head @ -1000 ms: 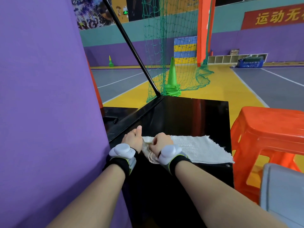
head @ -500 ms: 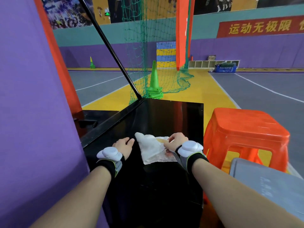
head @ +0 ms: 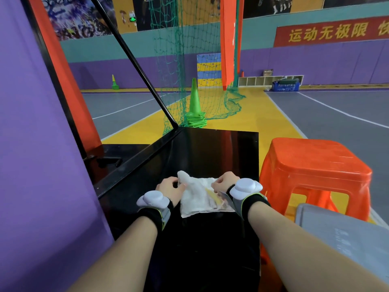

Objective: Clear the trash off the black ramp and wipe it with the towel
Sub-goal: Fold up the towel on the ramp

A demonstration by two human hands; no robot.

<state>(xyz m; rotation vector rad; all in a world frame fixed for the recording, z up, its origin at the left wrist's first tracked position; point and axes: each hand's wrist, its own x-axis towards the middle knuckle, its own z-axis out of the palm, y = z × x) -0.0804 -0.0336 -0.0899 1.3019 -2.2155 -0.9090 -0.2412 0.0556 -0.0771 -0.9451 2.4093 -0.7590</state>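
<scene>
1. Gathered narrower than a second ago: towel [head: 196,193], bunched mid black ramp [head: 210,150].
2. Gripped by curled fingers of left hand [head: 171,187] and right hand [head: 224,183] at either edge.
3. Wiping, seemingly; next: slide up-ramp, press evenly.

Towel [head: 197,194] lies on the ramp [head: 210,152], on its near half. My left hand [head: 170,189] grips the towel's edge at 9 o'clock; my right hand [head: 225,183] grips it at 2 o'clock. A scrap of trash [head: 211,193] lies on the towel, just beside my right hand.

Taken from the towel:
- Wall panel [head: 31,144] stands at 9 o'clock, left of the ramp.
- Stool [head: 315,165] stands at 3 o'clock, just beside the ramp's right edge.
- Stack of cones [head: 194,108] stands at 12 o'clock, behind the ramp's far edge, the net [head: 189,60] hanging just beside it.
- Flat panel [head: 341,234], unidentified, lies at 4 o'clock, before the stool.
</scene>
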